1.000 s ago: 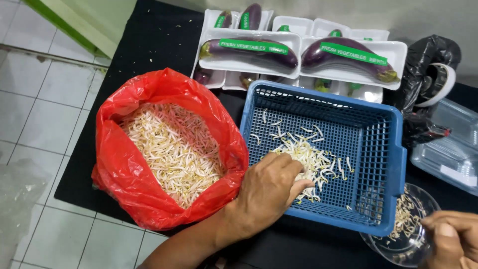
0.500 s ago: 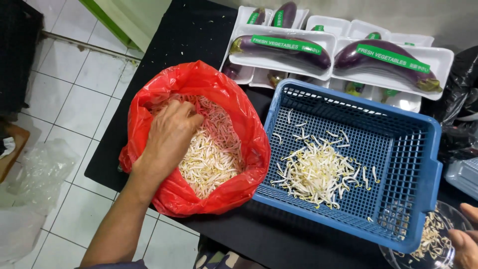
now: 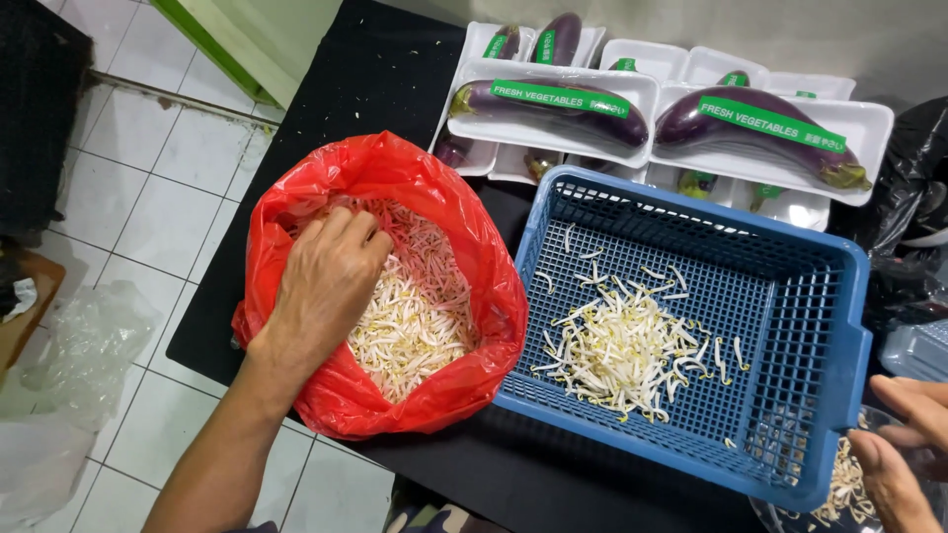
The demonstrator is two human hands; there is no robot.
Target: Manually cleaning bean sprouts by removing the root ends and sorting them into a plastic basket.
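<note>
The left hand point(image 3: 331, 281) has crossed from the blue basket point(image 3: 790, 296), where it lay on the loose sprouts a second ago, into the red plastic bag point(image 3: 395, 405) at the left of the black table point(image 3: 395, 69). Half a second ago it was already in the bag; now it sits deeper, fingers curled down into the heap of bean sprouts point(image 3: 420, 316). Its grip is closing around a clump, though the fingertips are buried and I cannot tell how much they hold. Judging from this, another handful is being gathered, with most of the stock still in the bag.

A smaller pile of sprouts point(image 3: 622, 350) lies in the middle of the basket floor. Its strands point every way, so neither heap has one long axis; the pile itself spreads slightly left to right.

The right hand point(image 3: 904, 444), at the near right corner, has its grip around the rim of a clear bowl point(image 3: 839, 489) holding some sprouts. Beyond the basket, wrapped eggplants on white trays point(image 3: 553, 104) lie with their lengths running left to right.
</note>
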